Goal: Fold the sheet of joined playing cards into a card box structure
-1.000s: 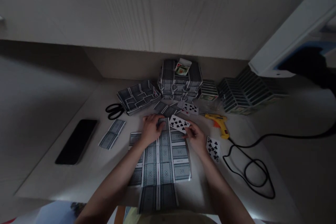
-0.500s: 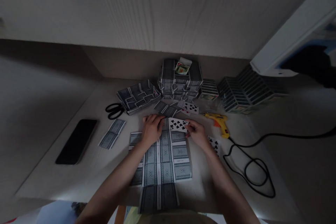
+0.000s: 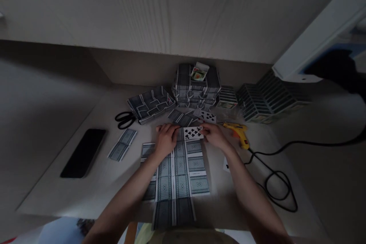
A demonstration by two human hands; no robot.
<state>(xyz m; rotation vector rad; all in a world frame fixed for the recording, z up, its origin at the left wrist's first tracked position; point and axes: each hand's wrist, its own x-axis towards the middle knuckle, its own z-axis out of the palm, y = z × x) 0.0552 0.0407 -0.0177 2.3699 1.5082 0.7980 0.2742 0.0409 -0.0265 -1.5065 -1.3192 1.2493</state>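
Observation:
My right hand [image 3: 213,134] pinches the right end of a face-up playing card [image 3: 192,132] showing clubs. That card lies crosswise at the top right of a flat panel of patterned cards [image 3: 180,167], which are joined edge to edge with their backs up. Resting on the panel's upper left is my left hand [image 3: 166,138], its fingers stretched toward the top edge and thumb beside them. Another clubs card [image 3: 226,164] lies partly hidden beneath my right forearm. Just beyond my hands are loose cards [image 3: 183,117], some backs up, and a face-up clubs card [image 3: 207,116].
A yellow glue gun [image 3: 239,132] with a black cord lies at right. Behind stand an open card-built tray [image 3: 151,105], a stacked card-covered box [image 3: 197,89] and rows of card packs [image 3: 257,103]. Black scissors [image 3: 125,120], a joined card strip [image 3: 122,145] and a phone [image 3: 84,153] lie left.
My right hand has moved slightly up and left, turning the clubs card more level against the panel's top. My right forearm now covers more of the other clubs card. My left hand stays put.

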